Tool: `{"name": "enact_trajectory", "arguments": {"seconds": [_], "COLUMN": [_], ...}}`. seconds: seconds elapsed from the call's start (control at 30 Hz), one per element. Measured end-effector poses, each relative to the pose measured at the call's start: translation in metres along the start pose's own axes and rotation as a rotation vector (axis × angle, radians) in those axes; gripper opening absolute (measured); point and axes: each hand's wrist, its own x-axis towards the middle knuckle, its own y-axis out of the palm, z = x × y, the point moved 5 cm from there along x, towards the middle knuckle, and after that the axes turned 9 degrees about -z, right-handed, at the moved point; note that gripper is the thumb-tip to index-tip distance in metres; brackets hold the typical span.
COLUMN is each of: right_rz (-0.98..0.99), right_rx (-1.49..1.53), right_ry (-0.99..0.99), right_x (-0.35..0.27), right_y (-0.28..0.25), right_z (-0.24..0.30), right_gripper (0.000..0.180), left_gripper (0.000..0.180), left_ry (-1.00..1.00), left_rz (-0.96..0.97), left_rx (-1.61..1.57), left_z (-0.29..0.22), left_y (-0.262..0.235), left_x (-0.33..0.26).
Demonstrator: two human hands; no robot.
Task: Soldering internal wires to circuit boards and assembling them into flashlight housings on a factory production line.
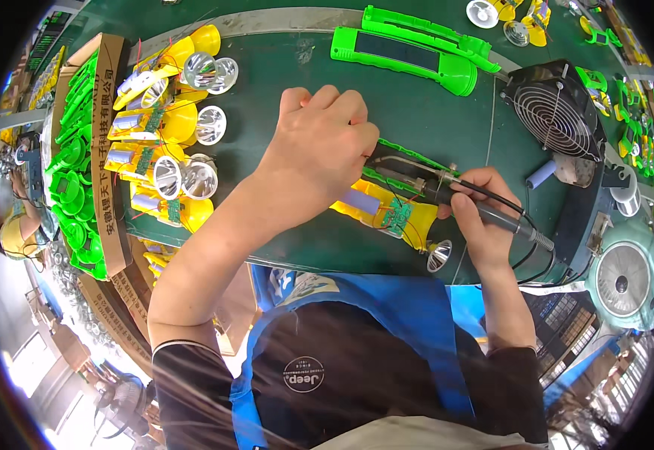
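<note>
My right hand [484, 217] grips the dark handle of a soldering iron [498, 216], whose metal barrel points left toward my other hand. A thin curved tube runs along the iron. My left hand [323, 142] is closed, fingers curled; what they hold is hidden. A green plastic casing [396, 181] shows beneath the iron, beside my left fingers. Just nearer to me lies a yellow flashlight body [419, 225] with a purple battery cell [360, 200], a green circuit board [396, 216] and a shiny reflector [438, 256] at its right end.
Several yellow flashlight assemblies [169, 124] with reflectors line the left, beside a cardboard box [115, 187] of green parts [76, 187]. Green casings [409, 56] lie at the back. A black fan [555, 112], loose cell [542, 174] and teal fan [623, 277] are at right.
</note>
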Motion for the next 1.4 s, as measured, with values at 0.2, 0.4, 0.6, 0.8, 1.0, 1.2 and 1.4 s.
{"name": "enact_trajectory", "arguments": {"seconds": [0.2, 0.4, 0.6, 0.8, 1.0, 1.2, 1.4], "right_rz": [0.014, -0.099, -0.166, -0.166, -0.145, -0.103, -0.056], "right_rx": [-0.014, 0.031, 0.195, 0.126, 0.092, 0.283, -0.118], "right_ry": [0.001, -0.068, -0.236, -0.364, -0.384, -0.319, -0.647], "right_x": [0.001, -0.009, -0.007, 0.006, 0.007, 0.015, 0.060], "right_y": [-0.002, -0.028, -0.052, -0.064, -0.080, -0.066, -0.022], "right_z": [-0.004, -0.001, 0.007, 0.017, 0.021, 0.035, 0.033], "right_gripper": [0.017, 0.019, 0.034, 0.036, 0.036, 0.033, 0.036], "left_gripper": [0.013, 0.011, 0.007, 0.006, 0.013, 0.026, 0.027], "left_ry": [-0.012, -0.010, 0.009, 0.012, -0.019, -0.116, 0.081], "left_rz": [0.012, 0.002, -0.014, 0.045, 0.170, 0.111, 0.177], "left_rx": [-0.011, -0.005, -0.016, 0.031, -0.087, -0.353, -0.139], "left_z": [0.000, 0.000, -0.005, -0.007, -0.006, 0.001, -0.003], "left_y": [0.000, 0.001, -0.004, -0.005, -0.012, -0.023, -0.001], "left_x": [0.001, 0.000, 0.006, 0.005, 0.014, 0.043, 0.034]}}
